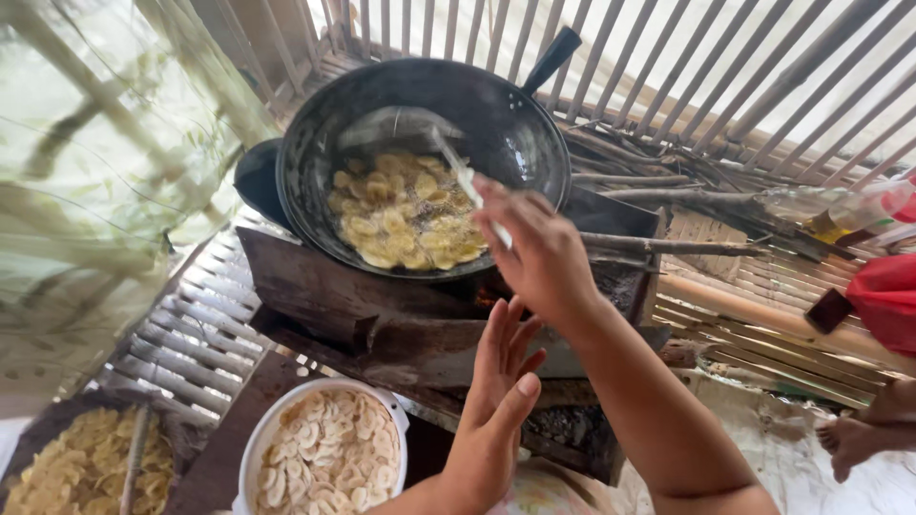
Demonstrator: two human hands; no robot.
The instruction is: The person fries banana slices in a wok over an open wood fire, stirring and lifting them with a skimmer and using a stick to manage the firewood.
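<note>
A black wok [315, 172] sits on a dark wood-fired stove [382, 315] and holds several yellow banana slices [405, 215] frying in oil. My right hand [539, 253] grips the pale handle of a utensil [463, 176] whose far end dips into the slices. My left hand [501, 381] is raised in front of the stove, fingers spread, holding nothing. Below it stands a white bowl [253, 453] full of raw pale slices [329, 448].
A dark tray of fried yellow chips [76, 467] lies at the bottom left with a stick across it. Firewood sticks [668, 243] stick out to the right of the stove. A bottle of oil [840, 210] lies on the bamboo slats. Another person's foot [854, 443] is at the right.
</note>
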